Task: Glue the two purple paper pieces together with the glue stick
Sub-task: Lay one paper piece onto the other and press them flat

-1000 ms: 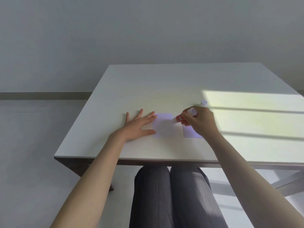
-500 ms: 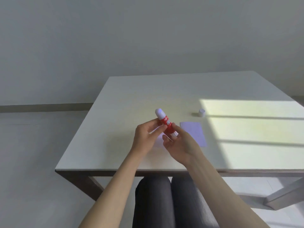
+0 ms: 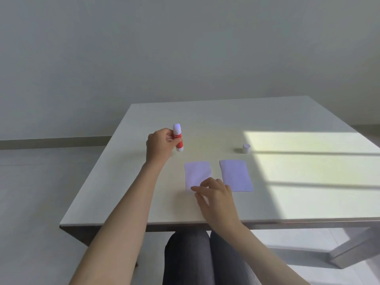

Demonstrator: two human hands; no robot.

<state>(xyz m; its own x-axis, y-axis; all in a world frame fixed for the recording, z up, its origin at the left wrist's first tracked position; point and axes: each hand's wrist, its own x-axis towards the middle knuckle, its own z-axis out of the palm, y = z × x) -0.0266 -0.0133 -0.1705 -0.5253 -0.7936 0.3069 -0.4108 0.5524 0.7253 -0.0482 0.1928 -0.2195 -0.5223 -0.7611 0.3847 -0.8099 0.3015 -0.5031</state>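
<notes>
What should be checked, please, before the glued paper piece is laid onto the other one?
1. Glue stick out of the way: ok, upright in the left hand, clear of both sheets.
2. Right hand has a grip on the left paper: cannot tell; fingertips at its near corner.
3. Right paper flat and uncovered: ok.
4. Papers apart: ok.
5. Cap clear: ok.
6. Glue coverage: cannot tell.

soft daylight | sunlit patch on table (image 3: 308, 171) right, striped by shadow bars | mild softness | wide-angle edge bending
</notes>
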